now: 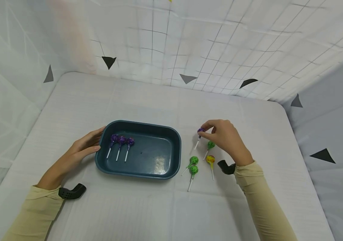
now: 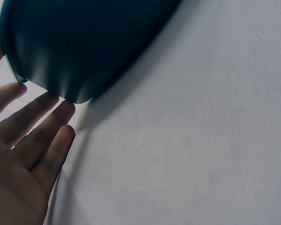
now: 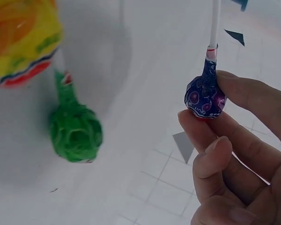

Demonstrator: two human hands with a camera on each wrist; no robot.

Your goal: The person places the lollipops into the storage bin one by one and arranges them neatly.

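Note:
Between thumb and fingers my right hand [image 1: 224, 135] pinches a purple-wrapped lollipop [image 3: 206, 97] by its head, above the table and right of the tray. My left hand [image 1: 79, 150] touches the left end of a dark teal tray [image 1: 147, 174] with its fingers extended, as the left wrist view also shows. Inside the tray, three purple lollipops [image 1: 121, 140] lie side by side at the left. Near my right hand lie a green lollipop [image 1: 210, 145] and a yellow lollipop [image 1: 210, 159]. Two more green lollipops [image 1: 193, 170] lie closer to the tray's right end.
A white cloth covers the table [image 1: 129, 211]. White curtains [image 1: 147, 36] with grid lines and dark triangles hang behind and at the sides. Each wrist wears a black camera mount [image 1: 72, 191].

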